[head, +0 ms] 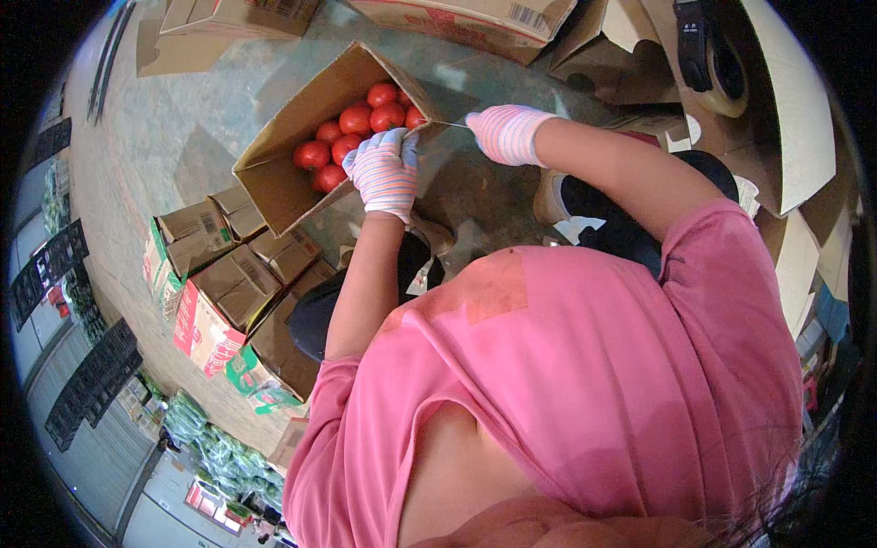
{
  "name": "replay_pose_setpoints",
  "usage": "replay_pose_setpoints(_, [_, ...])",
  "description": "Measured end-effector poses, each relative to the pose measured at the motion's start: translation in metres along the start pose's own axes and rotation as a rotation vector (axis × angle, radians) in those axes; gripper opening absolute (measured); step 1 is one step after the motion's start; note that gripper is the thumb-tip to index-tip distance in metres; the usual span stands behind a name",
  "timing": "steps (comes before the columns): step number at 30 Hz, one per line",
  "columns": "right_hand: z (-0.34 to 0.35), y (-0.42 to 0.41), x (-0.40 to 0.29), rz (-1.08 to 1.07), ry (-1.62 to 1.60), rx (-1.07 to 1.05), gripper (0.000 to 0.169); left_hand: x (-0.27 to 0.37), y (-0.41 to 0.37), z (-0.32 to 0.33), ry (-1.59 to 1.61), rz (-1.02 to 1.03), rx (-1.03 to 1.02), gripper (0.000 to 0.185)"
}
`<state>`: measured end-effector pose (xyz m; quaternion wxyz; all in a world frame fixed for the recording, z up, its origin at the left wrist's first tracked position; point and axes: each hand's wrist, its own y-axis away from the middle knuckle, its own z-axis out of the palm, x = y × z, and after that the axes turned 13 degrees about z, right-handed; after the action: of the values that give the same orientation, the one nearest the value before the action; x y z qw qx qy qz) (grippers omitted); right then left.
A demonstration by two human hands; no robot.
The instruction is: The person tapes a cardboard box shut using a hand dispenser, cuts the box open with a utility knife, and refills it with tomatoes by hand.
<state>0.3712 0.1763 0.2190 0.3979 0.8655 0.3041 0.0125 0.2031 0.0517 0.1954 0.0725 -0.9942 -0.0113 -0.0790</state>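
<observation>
A cardboard box stands open-topped on the floor, with several red tomatoes inside. My left hand, in a striped knit glove, grips the box's near rim close to its right corner. My right hand, in a matching glove, is closed to the right of that corner. From its fingers a thin, pale, straight piece, a blade or a strand, reaches to the box corner; which it is I cannot tell. My left fingers partly hide the tomatoes and the rim.
Several closed cartons are grouped at the left. Larger cartons lie along the top. At upper right a roll of clear tape in a black dispenser rests on cardboard. My shoes are below the hands. Bagged green produce is farther off.
</observation>
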Motion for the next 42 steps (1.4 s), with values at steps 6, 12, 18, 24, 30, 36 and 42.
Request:
replay_pose_setpoints(6, [0.002,-0.005,0.000,0.004,0.023,-0.045,0.027,-0.003,0.002,0.003,-0.011,0.034,0.068,0.019])
replay_pose_setpoints(12, [0.014,-0.021,0.001,0.020,0.052,-0.031,0.027,-0.001,0.001,0.002,-0.021,0.026,0.059,0.020])
replay_pose_setpoints(18, [0.023,-0.038,0.000,-0.021,0.101,-0.040,0.027,0.000,0.001,0.001,-0.006,-0.005,0.005,0.021])
replay_pose_setpoints(24, [0.015,-0.003,0.027,0.031,0.049,0.009,0.028,0.002,0.000,-0.007,0.036,-0.039,-0.063,0.022])
replay_pose_setpoints(30, [0.030,-0.017,0.091,0.084,0.240,-0.049,0.028,0.006,-0.015,-0.025,0.259,-0.111,-0.096,0.042])
replay_pose_setpoints(36, [-0.022,-0.001,0.068,0.075,0.026,0.143,0.034,0.024,-0.057,-0.018,0.119,-0.217,-0.334,0.046])
replay_pose_setpoints(42, [-0.050,0.024,0.054,-0.240,-0.205,0.445,0.038,0.026,-0.044,-0.017,0.109,-0.192,-0.346,0.031])
